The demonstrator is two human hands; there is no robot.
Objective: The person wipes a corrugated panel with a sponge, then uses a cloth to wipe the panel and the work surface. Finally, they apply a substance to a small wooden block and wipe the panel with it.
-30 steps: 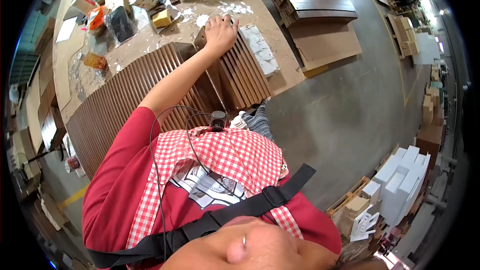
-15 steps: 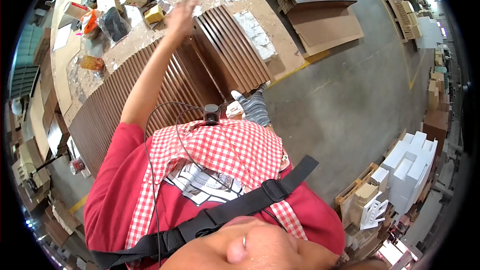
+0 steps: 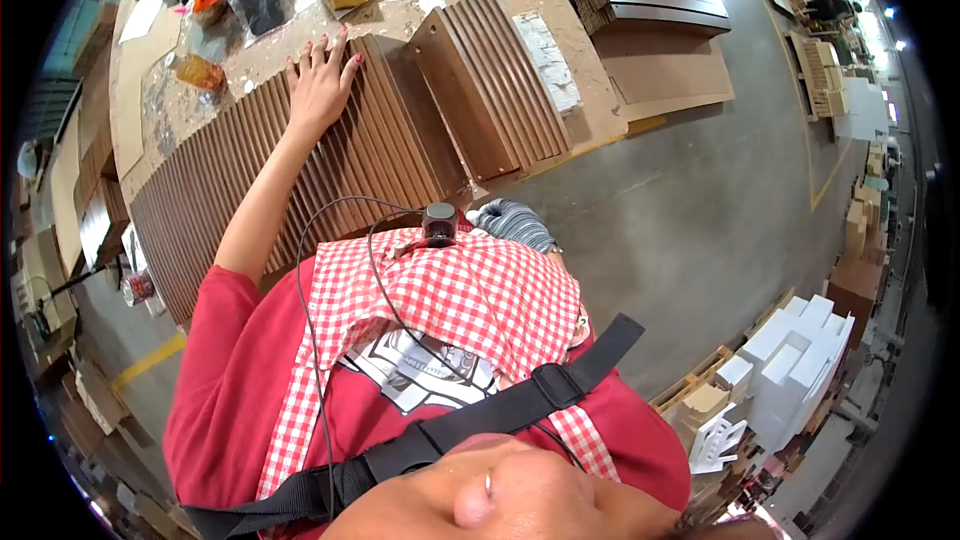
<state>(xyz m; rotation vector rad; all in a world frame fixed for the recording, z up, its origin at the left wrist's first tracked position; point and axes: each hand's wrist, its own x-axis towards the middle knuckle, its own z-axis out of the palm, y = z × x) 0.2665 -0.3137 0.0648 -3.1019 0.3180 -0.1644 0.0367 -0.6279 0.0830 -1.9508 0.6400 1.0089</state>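
Brown row of narrow wooden boards (image 3: 350, 155), packed side by side, ridged on top, in the head view: lies along the near edge of a tan, paint-spotted worktable (image 3: 597, 100). Row's long axis runs left to right, bent by the lens; each board points away from the worker. Bare left hand (image 3: 318, 90) rests palm down on the ridges, fingers spread, gripping nothing I can see. Right hand (image 3: 515, 223), in grey striped knit, is near the row's right end; whether its fingers hold anything, I can't tell. Boards look stiff, smooth, perhaps slippery; singly light, together heavy, I'd judge. Best hold: both ends.
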